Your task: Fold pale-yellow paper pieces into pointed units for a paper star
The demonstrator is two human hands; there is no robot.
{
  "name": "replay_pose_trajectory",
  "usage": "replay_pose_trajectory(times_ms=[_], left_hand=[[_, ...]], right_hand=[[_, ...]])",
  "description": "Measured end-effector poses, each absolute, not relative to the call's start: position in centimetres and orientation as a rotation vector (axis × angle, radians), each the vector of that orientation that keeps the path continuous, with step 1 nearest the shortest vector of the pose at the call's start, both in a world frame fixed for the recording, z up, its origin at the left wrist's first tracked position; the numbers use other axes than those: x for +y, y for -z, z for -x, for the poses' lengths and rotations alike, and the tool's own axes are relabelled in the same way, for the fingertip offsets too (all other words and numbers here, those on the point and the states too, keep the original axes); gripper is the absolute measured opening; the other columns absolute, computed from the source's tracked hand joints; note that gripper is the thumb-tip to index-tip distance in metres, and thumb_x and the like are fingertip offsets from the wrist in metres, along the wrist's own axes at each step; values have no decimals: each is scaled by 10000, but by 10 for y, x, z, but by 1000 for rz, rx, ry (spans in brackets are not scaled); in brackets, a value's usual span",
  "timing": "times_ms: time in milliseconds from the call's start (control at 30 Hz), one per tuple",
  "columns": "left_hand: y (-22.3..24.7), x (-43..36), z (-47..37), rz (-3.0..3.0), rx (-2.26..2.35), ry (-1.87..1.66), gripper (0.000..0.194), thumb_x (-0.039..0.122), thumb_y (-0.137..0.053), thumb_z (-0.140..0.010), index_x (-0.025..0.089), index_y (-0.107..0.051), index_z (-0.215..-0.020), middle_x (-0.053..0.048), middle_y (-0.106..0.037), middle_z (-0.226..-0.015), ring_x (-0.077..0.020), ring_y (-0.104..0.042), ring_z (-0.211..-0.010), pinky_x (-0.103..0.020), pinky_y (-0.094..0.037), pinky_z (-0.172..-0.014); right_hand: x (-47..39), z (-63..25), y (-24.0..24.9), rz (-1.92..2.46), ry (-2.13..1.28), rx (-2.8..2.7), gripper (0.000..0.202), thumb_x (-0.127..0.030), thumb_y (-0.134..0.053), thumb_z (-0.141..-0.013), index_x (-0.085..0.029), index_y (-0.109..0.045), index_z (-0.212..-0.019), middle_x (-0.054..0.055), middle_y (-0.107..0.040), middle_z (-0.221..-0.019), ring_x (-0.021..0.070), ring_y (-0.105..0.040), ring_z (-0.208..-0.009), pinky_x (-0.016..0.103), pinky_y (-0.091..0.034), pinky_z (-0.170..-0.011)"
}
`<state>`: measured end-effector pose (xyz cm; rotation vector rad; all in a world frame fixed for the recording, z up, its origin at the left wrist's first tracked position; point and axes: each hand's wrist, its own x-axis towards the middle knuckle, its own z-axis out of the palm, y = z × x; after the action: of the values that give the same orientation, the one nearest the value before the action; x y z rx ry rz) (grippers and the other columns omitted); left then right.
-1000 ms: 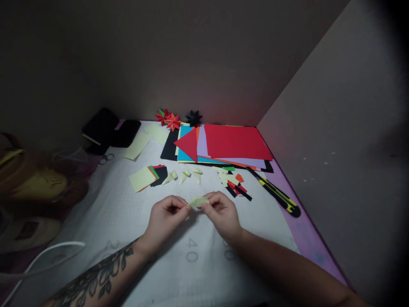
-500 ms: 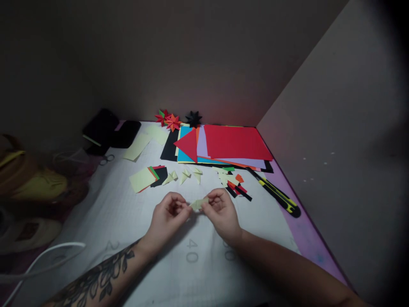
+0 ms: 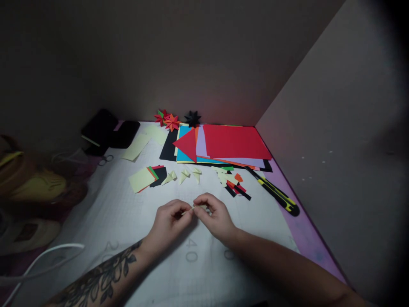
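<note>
Between my fingertips is a small folded piece of pale yellow paper (image 3: 193, 208), mostly hidden by the fingers. My left hand (image 3: 171, 218) pinches its left end between thumb and forefinger. From the other side, my right hand (image 3: 216, 216) pinches it too, and the two hands' fingertips almost touch. Just beyond my hands lie three folded pale yellow paper units (image 3: 184, 175) in a row. To their left is a small fanned stack of cut paper squares (image 3: 140, 179) in yellow, red, green and black.
Paper scraps (image 3: 234, 183) and a black-and-yellow utility knife (image 3: 275, 192) lie to the right. Large coloured sheets (image 3: 238, 143) fill the back, with folded paper stars (image 3: 171, 122) behind. Scissors (image 3: 106, 160) and a white cable (image 3: 47, 256) are at left; walls stand behind and right.
My right hand has moved left towards my left hand, closing the gap between them. The folded paper, plainly visible before, is now mostly covered by my fingers.
</note>
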<state>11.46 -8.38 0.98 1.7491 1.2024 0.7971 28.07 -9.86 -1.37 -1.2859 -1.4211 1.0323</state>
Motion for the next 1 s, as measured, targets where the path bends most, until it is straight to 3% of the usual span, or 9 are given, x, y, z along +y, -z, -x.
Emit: replay_pose_trajectory(times_ms=[167, 400, 600, 800, 1000], left_hand=[[-10, -84, -114, -1803, 1215, -788, 135, 230, -577, -826, 177, -664, -737, -15, -667, -710, -131, -602, -640, -222, -452, -597], [-9, -80, -108, -1735, 1228, -793, 138, 237, -569, -821, 173, -667, -745, -13, -672, -734, -132, -607, -645, -217, -460, -595], [-13, -78, -106, -1643, 1255, -816, 151, 247, -560, -825, 167, -647, -731, -9, -658, -715, -127, -591, -625, -210, -447, -564], [-14, -81, -108, -1754, 1237, -805, 127, 261, -587, -834, 172, -672, -800, -27, -677, -793, -138, -617, -691, -223, -469, -612], [-11, -81, -104, -1938, 1192, -855, 120, 225, -560, -876, 184, -658, -821, -16, -675, -790, -127, -618, -713, -219, -468, -650]], right_hand=[[-94, -283, 4, 1254, -904, -1538, 147, -166, -554, -820, -207, -560, -679, -2, -571, -714, 147, -558, -697, 265, -433, -643], [-92, -286, 8, 1245, -944, -1420, 157, -214, -545, -846, -206, -537, -690, -3, -551, -719, 147, -529, -695, 265, -426, -642], [-89, -290, 10, 1277, -1079, -1190, 189, -301, -557, -849, -206, -503, -695, -28, -485, -676, 126, -458, -617, 228, -402, -527], [-90, -288, 7, 1271, -1081, -1260, 191, -287, -561, -837, -195, -515, -676, -18, -513, -685, 132, -482, -657, 248, -408, -595], [-91, -287, 6, 1280, -1181, -1211, 186, -295, -558, -833, -195, -511, -683, -27, -492, -662, 123, -451, -626, 241, -374, -565]])
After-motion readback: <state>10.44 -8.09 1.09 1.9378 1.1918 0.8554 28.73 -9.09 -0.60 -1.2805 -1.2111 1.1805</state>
